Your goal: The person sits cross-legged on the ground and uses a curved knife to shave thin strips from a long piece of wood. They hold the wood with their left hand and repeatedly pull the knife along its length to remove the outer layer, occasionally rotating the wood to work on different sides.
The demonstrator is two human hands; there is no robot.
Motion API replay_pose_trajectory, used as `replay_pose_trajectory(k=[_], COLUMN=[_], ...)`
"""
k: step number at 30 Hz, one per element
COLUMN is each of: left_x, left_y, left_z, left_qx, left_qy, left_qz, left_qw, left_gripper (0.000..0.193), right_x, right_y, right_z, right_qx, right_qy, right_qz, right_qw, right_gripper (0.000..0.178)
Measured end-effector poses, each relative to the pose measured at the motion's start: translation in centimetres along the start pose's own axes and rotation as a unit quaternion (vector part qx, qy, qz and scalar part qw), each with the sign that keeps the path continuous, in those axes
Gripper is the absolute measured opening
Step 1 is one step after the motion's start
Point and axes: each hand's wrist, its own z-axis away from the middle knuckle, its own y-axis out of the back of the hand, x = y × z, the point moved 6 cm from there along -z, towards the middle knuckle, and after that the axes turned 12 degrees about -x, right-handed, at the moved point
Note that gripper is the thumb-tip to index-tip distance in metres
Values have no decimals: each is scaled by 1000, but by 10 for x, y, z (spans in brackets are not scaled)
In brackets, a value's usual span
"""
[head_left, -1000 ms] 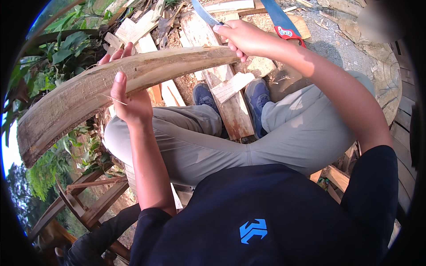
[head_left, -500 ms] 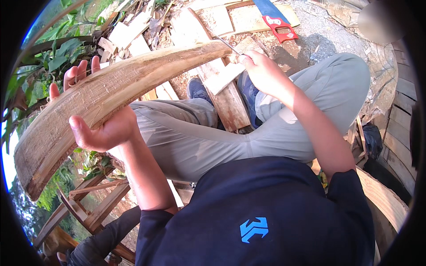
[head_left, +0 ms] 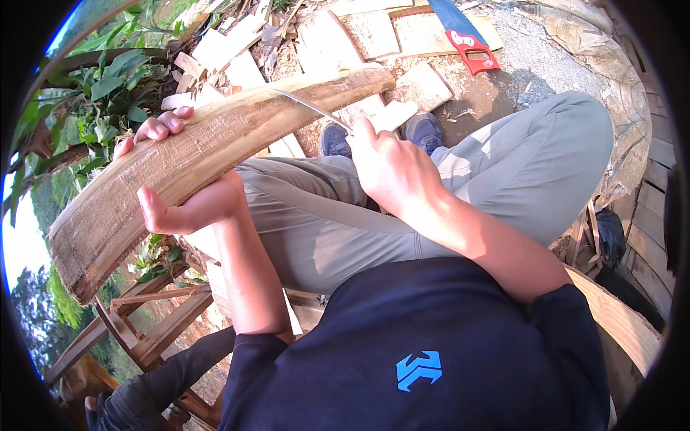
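A long, curved piece of pale wood (head_left: pixel 215 136) slants across the upper left, wide at its near left end and narrowing to the far right. My left hand (head_left: pixel 205 207) grips it from below, thumb on the near edge and fingertips over the far edge. In my right hand (head_left: pixel 395 169), closed around a handle hidden by the fingers, is a thin-bladed knife (head_left: pixel 313 108). Its narrow metal blade lies across the upper face of the wood, near the middle of the piece. Both forearms reach in from my dark shirt.
A handsaw (head_left: pixel 471 54) with a red handle lies on the ground ahead, among flat boards (head_left: pixel 370 32) and wood chips. Green plants (head_left: pixel 108 86) grow at the left. Below them stands a wooden frame (head_left: pixel 172 334), beside another person's dark-clothed leg (head_left: pixel 165 381).
My right hand has come left and nearer, bringing the blade from the wood's narrow tip to its middle. The wood has shifted slightly right. My left fingers have curled onto its far edge.
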Motion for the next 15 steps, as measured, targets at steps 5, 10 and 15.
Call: replay_pose_trajectory(k=[5, 10, 15], left_x=[-1, 1, 0], left_y=[0, 0, -3], left_z=[-1, 4, 3], left_qx=[-15, -5, 3], left_qy=[3, -5, -10], left_qz=[6, -4, 39], left_qw=[1000, 1000, 999], left_gripper=[58, 59, 59], right_x=[22, -33, 52], right_y=[-3, 14, -21], right_z=[-22, -3, -42], right_qx=[10, 10, 30], right_qy=[-8, 54, -32], right_qz=[-14, -9, 14], right_qw=[1000, 998, 999], right_gripper=[24, 17, 23])
